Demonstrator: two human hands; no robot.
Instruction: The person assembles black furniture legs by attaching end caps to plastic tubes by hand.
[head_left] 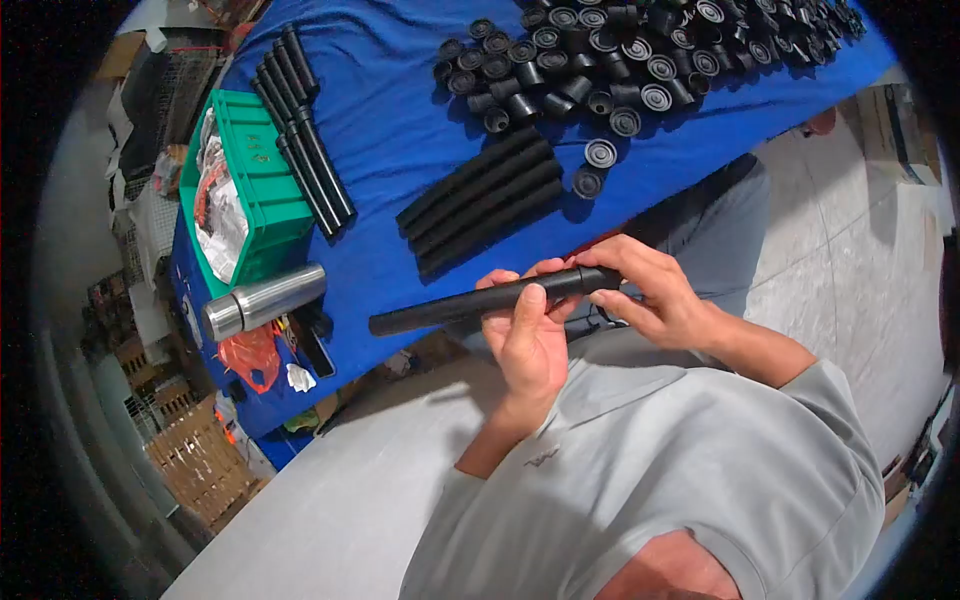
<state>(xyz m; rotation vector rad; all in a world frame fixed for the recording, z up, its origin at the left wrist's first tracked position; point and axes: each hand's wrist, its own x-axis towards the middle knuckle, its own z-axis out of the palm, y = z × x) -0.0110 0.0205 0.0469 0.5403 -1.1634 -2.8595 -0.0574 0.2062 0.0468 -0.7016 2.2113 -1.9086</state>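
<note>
A black tube (440, 310) lies across my two hands, just in front of the table edge. My left hand (530, 345) is wrapped round it from below, with the thumb along its side. At the right end, the fingers and thumb of my right hand (650, 295) pinch a black cap-like end piece (598, 280). My fingers partly hide how that piece meets the tube. On the blue cloth beyond, several black foam-like sleeves (485, 200) lie side by side. Two round black caps (600, 153) sit beside them.
Many black caps (620, 65) spread over the far side of the blue-covered table (390, 130). Leftward are several black tubes with end pieces (310, 150), a green crate (275, 190) holding paper, a steel flask (268, 300), a red plastic bag (250, 358) and a phone (313, 345).
</note>
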